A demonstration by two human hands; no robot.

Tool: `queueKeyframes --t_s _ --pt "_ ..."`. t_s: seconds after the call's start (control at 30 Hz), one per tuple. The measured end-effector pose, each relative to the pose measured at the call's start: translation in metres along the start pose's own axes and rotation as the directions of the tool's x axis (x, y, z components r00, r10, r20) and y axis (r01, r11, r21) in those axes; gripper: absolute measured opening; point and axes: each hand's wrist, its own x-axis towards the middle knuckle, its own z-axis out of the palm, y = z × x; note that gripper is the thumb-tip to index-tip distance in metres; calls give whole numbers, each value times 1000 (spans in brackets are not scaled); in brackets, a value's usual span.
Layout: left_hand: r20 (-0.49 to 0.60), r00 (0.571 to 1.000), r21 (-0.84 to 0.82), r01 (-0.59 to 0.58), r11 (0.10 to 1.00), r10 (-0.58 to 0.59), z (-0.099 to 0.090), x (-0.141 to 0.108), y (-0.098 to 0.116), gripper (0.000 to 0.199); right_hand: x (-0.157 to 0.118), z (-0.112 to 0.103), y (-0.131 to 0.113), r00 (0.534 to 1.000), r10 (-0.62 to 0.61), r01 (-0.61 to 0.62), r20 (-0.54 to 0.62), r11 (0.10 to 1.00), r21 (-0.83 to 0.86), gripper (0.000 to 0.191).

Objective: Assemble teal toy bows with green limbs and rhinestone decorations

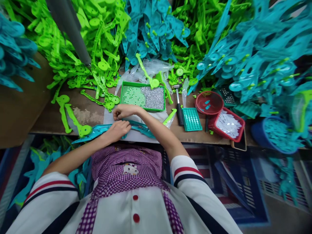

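A long teal plastic part [97, 130] lies across the near edge of the bench, on a white sheet. My left hand [119, 130] is closed over its middle, fingers curled around the upper edge. Just above it, my right hand [124, 111] crosses over to the left with fingers pinched together; anything between them is hidden. A green tray [122, 86] sits directly beyond my hands, its right half covered in small metal pieces. Under my right forearm, the part's right end [145, 129] shows dark metallic-looking bits inside.
Green plastic pieces [104, 39] and teal ones [151, 29] heap up behind. A hammer [179, 110] lies beside a teal pegged tray [191, 119]. Rightward stand a red bowl [209, 110], a red basket [240, 134] of white pieces and a blue tub [259, 136]. A grey tool [73, 31] hangs upper left.
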Motion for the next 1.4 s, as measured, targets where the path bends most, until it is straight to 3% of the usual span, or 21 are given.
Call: queueKeyframes --t_s 0.1,0.17,0.2,0.27,0.3,0.37,0.43,0.5,0.6,0.67,0.73,0.8,0.83,0.9,0.97,1.03,1.1,1.17,1.23,1.3,1.4 --pt "82 992 -124 103 987 -93 -5 8 -2 23 -19 -3 5 994 -66 75 -87 992 98 15" --pt "103 982 -242 182 953 -161 -6 14 -8 23 -38 1 5 962 -49 90 -268 986 142 18" --pt "101 977 -316 210 925 -187 -5 17 -13 21 -48 7 3 919 -9 74 -395 986 150 18" --pt "116 971 -493 240 836 -211 -2 23 -22 16 -69 27 0 764 94 8 -638 988 154 21" --pt "148 966 -582 260 770 -214 0 25 -27 13 -78 42 -2 674 133 -26 -727 987 157 24" --pt "263 939 -726 344 596 -222 5 28 -35 8 -91 78 -5 562 149 -62 -814 989 138 30" --pt "378 896 -806 443 393 -235 10 30 -39 6 -96 114 -8 538 86 -92 -839 995 43 37" --pt "432 864 -842 489 227 -259 14 30 -40 6 -91 141 -11 586 -15 -154 -810 979 -130 44" --pt "419 849 -870 476 125 -322 17 28 -38 7 -77 157 -13 688 -99 -221 -719 915 -338 34" --pt "386 845 -887 450 100 -371 17 25 -36 9 -71 154 -11 699 -103 -230 -707 904 -360 29" --pt "390 826 -895 445 44 -407 15 19 -34 13 -72 148 -7 637 -70 -230 -768 933 -276 33" --pt "417 801 -891 455 -16 -430 15 11 -30 19 -80 140 -2 526 26 -236 -850 965 -116 34" --pt "410 794 -893 451 -19 -449 16 7 -27 22 -84 135 0 473 88 -246 -877 969 -36 34" --pt "311 795 -912 403 71 -521 19 -1 -18 27 -91 125 3 404 204 -294 -892 952 84 35" --pt "121 782 -909 335 248 -612 23 -7 -4 27 -92 112 6 392 290 -370 -873 919 139 38" --pt "-56 737 -856 312 412 -673 28 -9 10 22 -89 100 7 434 351 -431 -830 890 150 42" --pt "-137 686 -794 356 493 -715 31 -8 22 17 -87 90 8 494 366 -442 -789 887 134 43" --pt "-148 639 -753 422 506 -754 33 -6 29 16 -89 86 10 522 311 -386 -794 917 106 39" --pt "-134 603 -746 461 481 -787 34 -4 31 17 -96 88 12 508 205 -315 -837 948 41 33" --pt "-121 596 -757 462 462 -794 34 -3 29 17 -103 93 14 522 85 -306 -849 948 -92 28" --pt "-105 633 -762 444 471 -767 34 -5 26 13 -103 99 16 638 -21 -364 -770 873 -325 25"
